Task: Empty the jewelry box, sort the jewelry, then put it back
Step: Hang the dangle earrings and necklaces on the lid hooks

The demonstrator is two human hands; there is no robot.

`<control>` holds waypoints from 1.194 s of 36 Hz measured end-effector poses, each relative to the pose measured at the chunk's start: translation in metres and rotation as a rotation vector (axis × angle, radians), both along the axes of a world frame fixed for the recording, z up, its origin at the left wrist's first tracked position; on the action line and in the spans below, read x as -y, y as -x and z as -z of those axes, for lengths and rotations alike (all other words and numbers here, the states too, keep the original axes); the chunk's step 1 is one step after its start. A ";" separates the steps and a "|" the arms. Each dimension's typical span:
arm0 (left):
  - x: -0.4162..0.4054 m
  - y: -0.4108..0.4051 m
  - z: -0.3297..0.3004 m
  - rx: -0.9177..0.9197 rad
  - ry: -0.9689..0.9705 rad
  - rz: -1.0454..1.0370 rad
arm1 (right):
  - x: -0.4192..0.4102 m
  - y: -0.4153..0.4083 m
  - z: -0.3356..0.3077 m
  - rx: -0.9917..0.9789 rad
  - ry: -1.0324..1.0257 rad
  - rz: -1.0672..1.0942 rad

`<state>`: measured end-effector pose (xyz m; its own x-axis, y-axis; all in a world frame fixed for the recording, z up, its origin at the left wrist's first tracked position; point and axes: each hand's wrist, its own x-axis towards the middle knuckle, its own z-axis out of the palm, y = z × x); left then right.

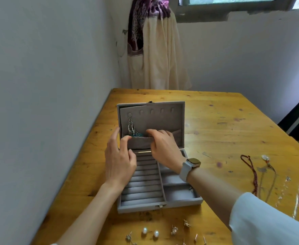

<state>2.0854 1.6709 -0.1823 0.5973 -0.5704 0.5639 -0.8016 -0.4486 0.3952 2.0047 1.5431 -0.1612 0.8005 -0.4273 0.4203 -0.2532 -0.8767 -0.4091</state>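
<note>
open grey jewelry box [180, 203] on wooden table [224, 121], both hands at lid pocket [139, 143], silver necklace [131, 127] hanging inside lid

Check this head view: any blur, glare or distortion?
Head view: wide-angle bending at the edges; soft overall; the silver chains on the yellow wooden table glint and smear; the grey velvet jewelry box and both hands, left and right, stay readable.

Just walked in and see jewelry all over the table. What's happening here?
A person is emptying a grey jewelry box. Both hands, left hand and right hand, work at the lid's pocket, where a silver necklace hangs. Earrings and necklaces already lie on the wooden table.
</note>
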 end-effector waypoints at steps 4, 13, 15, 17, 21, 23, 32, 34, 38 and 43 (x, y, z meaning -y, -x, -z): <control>0.008 0.014 -0.011 0.019 0.024 0.022 | 0.011 0.024 -0.001 0.126 -0.057 -0.040; 0.077 0.099 -0.027 -0.021 -0.094 0.356 | 0.088 0.141 0.015 -0.001 -0.093 0.231; 0.098 0.125 -0.024 -0.091 -0.229 0.449 | 0.110 0.168 0.022 -0.097 -0.126 0.360; 0.119 0.146 -0.016 -0.122 -0.384 0.492 | 0.129 0.189 0.026 -0.245 -0.159 0.483; 0.153 0.170 0.009 -0.135 -0.719 0.476 | 0.153 0.211 0.034 -0.496 -0.178 0.590; 0.161 0.175 0.020 -0.167 -0.835 0.435 | 0.157 0.215 0.037 -0.536 -0.195 0.576; 0.160 0.171 0.032 -0.221 -0.930 0.421 | 0.150 0.214 0.037 -0.373 -0.146 0.452; 0.160 0.172 0.030 -0.228 -0.921 0.422 | 0.148 0.215 0.032 -0.315 -0.184 0.411; 0.160 0.171 0.031 -0.266 -0.867 0.434 | 0.145 0.217 0.019 -0.284 -0.232 0.358; 0.154 0.166 0.020 -0.422 -0.735 0.519 | 0.128 0.215 -0.014 -0.154 -0.387 0.251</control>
<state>1.9198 1.5164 -0.2020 0.2446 -0.9405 -0.2357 -0.8255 -0.3295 0.4582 1.7894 1.4149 -0.1472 0.6931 -0.7167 0.0771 -0.5205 -0.5715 -0.6344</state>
